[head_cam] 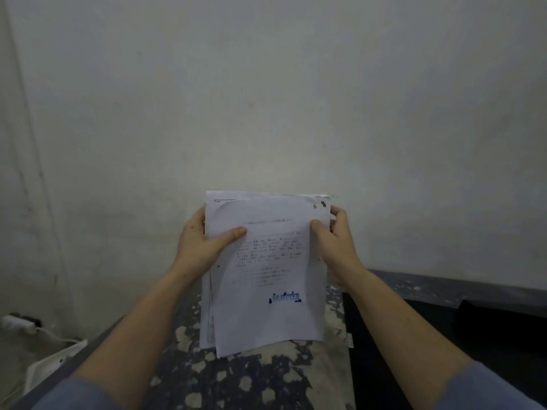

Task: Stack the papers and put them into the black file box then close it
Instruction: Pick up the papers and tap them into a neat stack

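Printed text on the papers (266, 261) is blurring beyond reading; the black file box (429, 335) is running off the frame's right edge.

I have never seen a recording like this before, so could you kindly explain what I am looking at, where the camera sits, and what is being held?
There is no machine here: a person works with bare hands, and the single picture comes from a camera worn on their head, looking forward and down. The left hand and right hand each grip a side of a stack of papers, held up above a worn, paint-flecked table. The sheets are not yet squared; their edges are offset. The top sheet carries printed text and a blue stamp. To the right, a black file box lies on the table. Behind is a plain wall.
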